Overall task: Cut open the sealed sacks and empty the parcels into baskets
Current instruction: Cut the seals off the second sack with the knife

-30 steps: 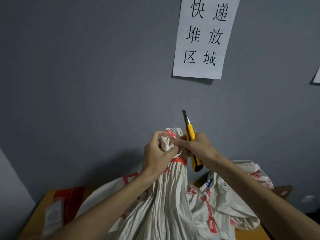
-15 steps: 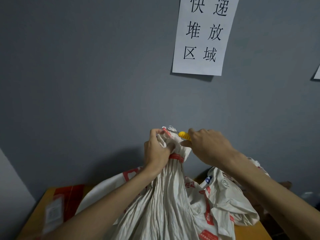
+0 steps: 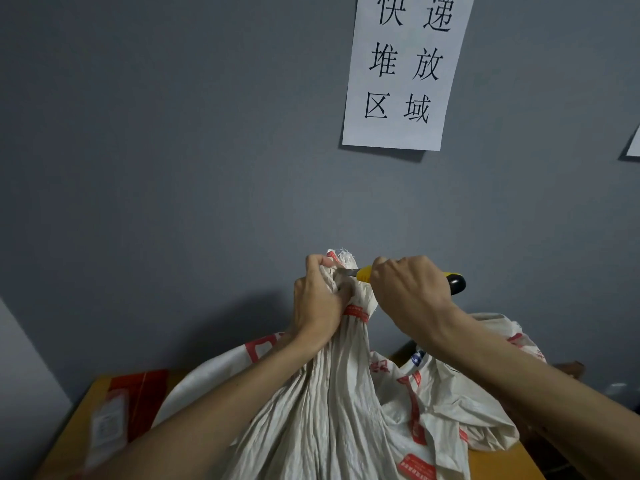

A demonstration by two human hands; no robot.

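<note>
A white woven sack (image 3: 332, 403) with red print stands before me, its neck bunched and bound by a red seal tie (image 3: 356, 312). My left hand (image 3: 318, 299) grips the gathered neck just above the tie. My right hand (image 3: 408, 292) grips a yellow utility knife (image 3: 453, 281) held level, its black end pointing right. The blade tip (image 3: 348, 271) touches the bunched neck beside my left fingers. A second white sack (image 3: 485, 403) lies slumped behind on the right.
The sacks sit on a tan cardboard surface (image 3: 498, 465). A box with red tape and a label (image 3: 114, 410) lies at the lower left. A grey wall (image 3: 173, 168) stands close behind, carrying a paper sign (image 3: 405, 71) with Chinese characters.
The knife pointed upward a second ago. My right hand has turned it level and brought the blade against the sack's neck. My left hand has kept its grip.
</note>
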